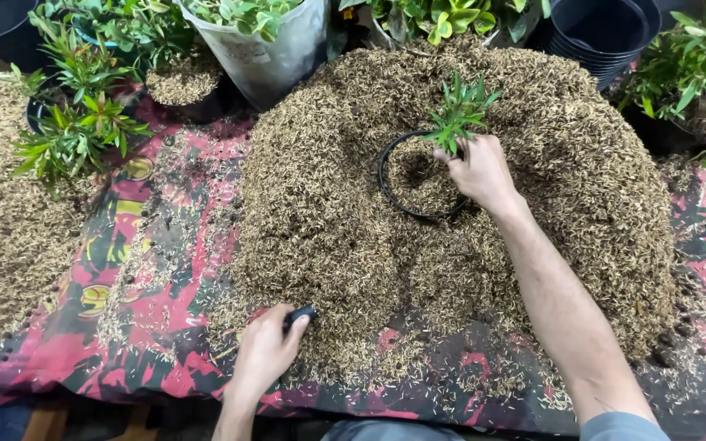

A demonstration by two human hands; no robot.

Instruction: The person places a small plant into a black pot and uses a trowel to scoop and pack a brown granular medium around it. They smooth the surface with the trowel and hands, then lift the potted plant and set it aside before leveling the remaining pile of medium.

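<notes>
On the big heap of rice husk (pixel 328 204), 1 black pot (pixel 406 184) sits sunk to its rim, partly filled. Right hand (pixel 480 171) pinches 1 small green seedling (pixel 461 110) by the stem, held at the pot's far rim. Left hand (pixel 265 351) lies at the heap's near edge, fingers closed on 1 small dark object (pixel 300 314). Behind stand 1 white bucket (pixel 275 61) and 1 stack of black pots (pixel 606 37). Underneath lies 1 red patterned sheet (pixel 132 327).

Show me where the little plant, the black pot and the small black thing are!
little plant (pixel 461 110): head view, on its green leaves.
black pot (pixel 385 163): head view, on its left rim.
small black thing (pixel 301 314): head view, on its end showing past the left hand's fingers.
</notes>
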